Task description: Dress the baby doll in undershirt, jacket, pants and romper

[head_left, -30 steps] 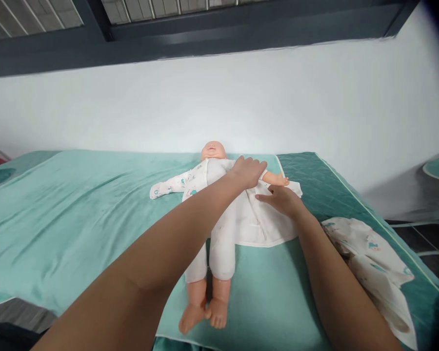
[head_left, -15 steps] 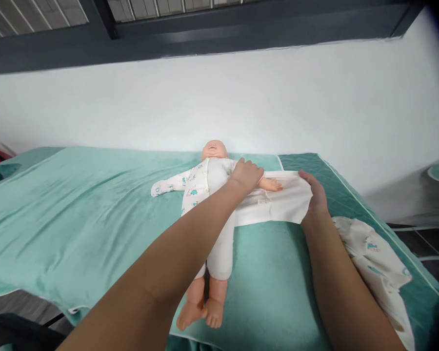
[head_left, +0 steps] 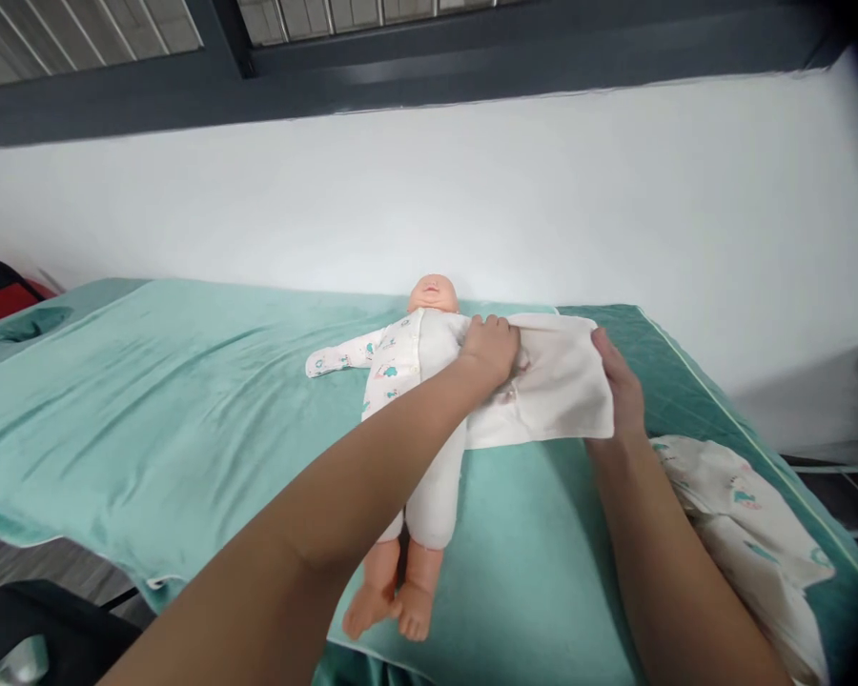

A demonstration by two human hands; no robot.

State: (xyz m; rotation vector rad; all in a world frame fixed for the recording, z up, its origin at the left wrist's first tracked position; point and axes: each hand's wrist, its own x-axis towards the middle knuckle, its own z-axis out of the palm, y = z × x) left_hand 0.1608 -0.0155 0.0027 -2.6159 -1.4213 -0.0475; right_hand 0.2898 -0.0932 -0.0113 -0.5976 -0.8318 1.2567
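Note:
A baby doll (head_left: 433, 519) lies on its back with its bare feet towards me. A printed baby shirt (head_left: 392, 367) covers one side of its chest, and that sleeve with its covered hand stretches out to the left. The shirt's other half, pale side up, is spread to the right of the doll. My left hand (head_left: 492, 348) is closed round the doll's arm beside the chest; most of that arm is hidden. My right hand (head_left: 621, 386) grips the outer edge of the spread shirt, its thumb on the near side and the other fingers hidden behind the cloth.
A light green sheet (head_left: 186, 400) covers the bed, with darker green fabric (head_left: 686, 381) at the right. Crumpled printed cloth (head_left: 750, 534) lies beside my right forearm. A white wall (head_left: 415, 200) rises behind the bed. A black object (head_left: 43, 629) stands at the lower left.
The doll's bare hand, which lay over the pale cloth, is now mostly hidden. My right hand has lifted and tilted the shirt's edge. The view has shifted slightly.

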